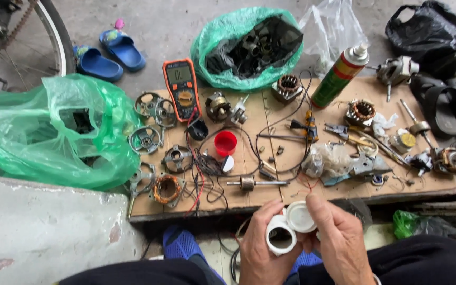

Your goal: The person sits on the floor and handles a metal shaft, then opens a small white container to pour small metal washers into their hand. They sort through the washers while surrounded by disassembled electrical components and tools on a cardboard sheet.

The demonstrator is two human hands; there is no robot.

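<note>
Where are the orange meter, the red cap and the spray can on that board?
orange meter [182, 88], head view, on its round dial below the screen.
red cap [225, 143], head view, on its open top.
spray can [339, 78], head view, on the middle of its green body.

A flat wooden board [270, 113] on the concrete floor [175, 26] carries an orange multimeter [181, 88], a red cap [225, 143], a green spray can [340, 75], a rotor shaft [254, 183], copper-wound stators [167, 189] (one near the front left corner) and tangled wires [201, 163].
</note>
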